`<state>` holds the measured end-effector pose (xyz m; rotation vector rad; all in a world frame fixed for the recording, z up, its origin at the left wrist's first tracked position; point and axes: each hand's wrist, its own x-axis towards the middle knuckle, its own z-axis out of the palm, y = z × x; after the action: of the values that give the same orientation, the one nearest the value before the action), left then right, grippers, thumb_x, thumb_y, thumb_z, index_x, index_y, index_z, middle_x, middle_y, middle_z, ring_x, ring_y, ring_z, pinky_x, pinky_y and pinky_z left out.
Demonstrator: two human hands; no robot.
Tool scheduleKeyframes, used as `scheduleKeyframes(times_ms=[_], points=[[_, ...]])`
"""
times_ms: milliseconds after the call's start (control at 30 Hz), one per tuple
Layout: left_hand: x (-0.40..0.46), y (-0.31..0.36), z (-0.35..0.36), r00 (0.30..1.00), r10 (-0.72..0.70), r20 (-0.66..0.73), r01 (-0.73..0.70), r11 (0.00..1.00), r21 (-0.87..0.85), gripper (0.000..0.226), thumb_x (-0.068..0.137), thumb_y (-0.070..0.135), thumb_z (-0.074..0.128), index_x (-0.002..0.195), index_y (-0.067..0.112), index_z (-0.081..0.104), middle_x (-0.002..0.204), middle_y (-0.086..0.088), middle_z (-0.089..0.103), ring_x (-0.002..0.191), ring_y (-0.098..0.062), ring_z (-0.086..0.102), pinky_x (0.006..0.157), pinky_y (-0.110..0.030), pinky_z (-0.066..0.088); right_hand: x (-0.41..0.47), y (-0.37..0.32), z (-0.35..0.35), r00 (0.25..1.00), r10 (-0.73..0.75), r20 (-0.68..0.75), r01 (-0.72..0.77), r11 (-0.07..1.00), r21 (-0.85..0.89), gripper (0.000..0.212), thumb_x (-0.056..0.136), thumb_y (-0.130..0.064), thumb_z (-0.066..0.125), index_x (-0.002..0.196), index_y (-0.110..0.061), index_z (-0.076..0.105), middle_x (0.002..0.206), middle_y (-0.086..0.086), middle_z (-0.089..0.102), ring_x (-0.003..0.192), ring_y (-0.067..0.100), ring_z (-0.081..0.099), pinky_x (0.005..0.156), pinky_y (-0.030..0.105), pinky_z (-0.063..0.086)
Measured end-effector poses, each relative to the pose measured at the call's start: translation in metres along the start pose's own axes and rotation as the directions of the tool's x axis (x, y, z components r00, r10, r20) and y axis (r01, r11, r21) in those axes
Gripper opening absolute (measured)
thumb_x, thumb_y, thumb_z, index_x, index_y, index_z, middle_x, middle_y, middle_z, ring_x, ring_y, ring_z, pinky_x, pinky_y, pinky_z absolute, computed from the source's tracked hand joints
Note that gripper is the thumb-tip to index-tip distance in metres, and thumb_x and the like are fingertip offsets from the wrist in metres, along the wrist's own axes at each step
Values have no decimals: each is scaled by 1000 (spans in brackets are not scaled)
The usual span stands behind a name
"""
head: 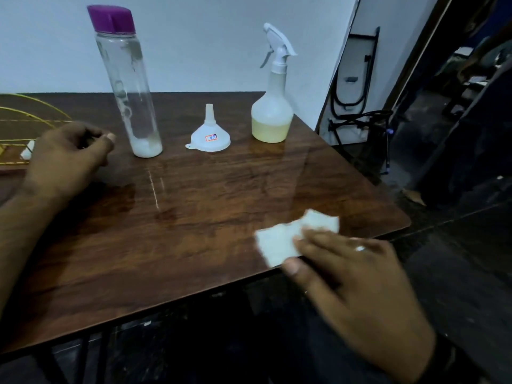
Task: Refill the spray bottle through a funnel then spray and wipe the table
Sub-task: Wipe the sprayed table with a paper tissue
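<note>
A white spray bottle point(272, 112) with yellowish liquid in its lower part stands at the back right of the dark wooden table point(194, 206), its trigger head screwed on. Left of it a white funnel point(209, 135) rests upside down, spout up. A tall clear bottle point(124, 81) with a purple cap stands further left, a little white liquid at its bottom. My right hand point(357, 284) presses a white cloth point(285, 239) onto the table near the front right edge. My left hand point(66, 153) hovers loosely curled beside the tall bottle, holding nothing I can see.
A yellow wire rack point(25, 128) sits at the far left of the table behind my left hand. The table's right corner and front edge drop off to a dark floor. A folded black frame point(357, 87) leans on the wall at the right.
</note>
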<state>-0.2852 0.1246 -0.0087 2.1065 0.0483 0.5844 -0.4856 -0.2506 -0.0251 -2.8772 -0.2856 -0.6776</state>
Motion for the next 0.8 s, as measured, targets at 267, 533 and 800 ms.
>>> scheduleKeyframes(times_ms=[267, 533, 800], points=[[-3, 12, 3, 1000, 16, 5, -16, 1000, 2, 14, 97, 38, 64, 90, 25, 67, 78, -10, 66, 58, -9, 61, 78, -46, 57, 57, 79, -18, 878, 396, 269, -322, 904, -281, 74, 94, -78, 16, 148, -45, 53, 161, -15, 47, 144, 13, 49, 110, 40, 34], [-1, 12, 2, 999, 33, -2, -33, 999, 10, 16, 97, 30, 66, 83, 24, 66, 78, -18, 65, 52, 6, 57, 54, -15, 45, 167, -16, 46, 921, 168, 352, -174, 985, -15, 58, 89, -87, 21, 129, -64, 55, 149, -28, 53, 143, 22, 47, 114, 57, 39], [1, 10, 2, 1000, 30, -5, -30, 999, 40, 16, 98, 29, 65, 103, 15, 70, 84, -18, 67, 53, 8, 58, 49, -15, 45, 108, -66, 36, 893, -43, 448, 19, 998, 59, 82, 85, -90, 6, 151, -54, 37, 166, -24, 34, 153, 13, 37, 116, 62, 29]])
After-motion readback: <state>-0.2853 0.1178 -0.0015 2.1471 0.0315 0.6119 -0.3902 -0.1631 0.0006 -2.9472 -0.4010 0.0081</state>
